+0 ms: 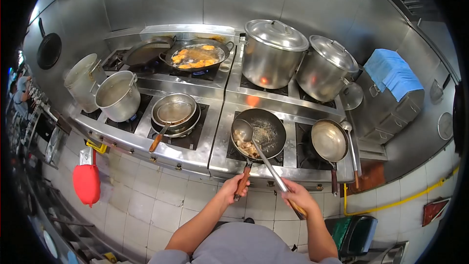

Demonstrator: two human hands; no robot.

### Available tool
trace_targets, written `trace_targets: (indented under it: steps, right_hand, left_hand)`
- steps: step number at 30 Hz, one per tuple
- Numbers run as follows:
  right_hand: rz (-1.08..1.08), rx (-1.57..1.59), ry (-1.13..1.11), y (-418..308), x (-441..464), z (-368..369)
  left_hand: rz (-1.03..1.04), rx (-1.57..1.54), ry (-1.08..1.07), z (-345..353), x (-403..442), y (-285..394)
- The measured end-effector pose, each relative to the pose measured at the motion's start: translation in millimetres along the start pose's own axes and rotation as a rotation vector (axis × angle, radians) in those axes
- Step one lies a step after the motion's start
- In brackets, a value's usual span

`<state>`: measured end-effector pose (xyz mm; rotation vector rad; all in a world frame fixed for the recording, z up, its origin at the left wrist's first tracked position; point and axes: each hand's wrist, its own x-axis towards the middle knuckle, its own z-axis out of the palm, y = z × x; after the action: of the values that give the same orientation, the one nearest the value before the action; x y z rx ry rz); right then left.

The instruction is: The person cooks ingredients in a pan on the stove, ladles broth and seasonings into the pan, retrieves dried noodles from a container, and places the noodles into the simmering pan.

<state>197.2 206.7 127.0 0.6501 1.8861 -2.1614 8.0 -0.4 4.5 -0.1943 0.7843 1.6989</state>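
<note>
My left hand (232,190) is closed around the wooden handle of a dark wok (273,129), which sits on a front burner. In my right hand (299,198) is the wooden-ended handle of a long metal ladle (266,161). The ladle's bowl rests inside the wok at its left side, over pale chopped pieces of food (247,148). Small bits and a shine of oil cover the rest of the wok's bottom.
Two large lidded pots (273,63) stand behind the wok. Orange pieces fry in a wide oil pan (199,56) at back left. Another pan (329,141) and a ladle (352,151) lie to the right. Open pots (118,99) and stacked pans (174,112) occupy the left burners.
</note>
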Motion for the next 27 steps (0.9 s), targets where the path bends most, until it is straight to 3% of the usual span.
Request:
trace_targets:
  steps: [6, 10, 12, 16, 18, 22, 27]
  right_hand:
    - [0.149, -0.083, -0.019, -6.3, -57.5, -28.1]
    - [0.020, -0.339, 0.102, 22.1, -16.9, -40.2]
    - [-0.168, -0.494, 0.343, 43.0, 10.0, -39.1]
    - [-0.327, -0.710, 0.495, 53.9, 47.2, -33.5]
    - [-0.079, -0.230, 0.256, 52.6, 54.3, -27.2]
    - [-0.038, -0.008, 0.060, 39.4, 36.4, -19.7]
    - [0.038, -0.023, -0.097, 19.2, -29.2, -26.7]
  left_hand:
    - [-0.009, -0.008, -0.008, 8.2, -1.8, -2.8]
    - [0.008, -0.012, 0.009, 15.3, -1.5, -5.2]
    - [0.011, -0.012, 0.001, 12.2, 0.3, -7.3]
    - [0.017, -0.026, 0.004, 15.6, 5.5, -12.0]
    - [0.013, -0.030, 0.009, 17.4, 5.0, -11.9]
    - [0.013, -0.033, 0.025, 17.1, 5.5, -11.7]
    - [0.009, -0.031, 0.038, 13.7, 2.3, -10.8]
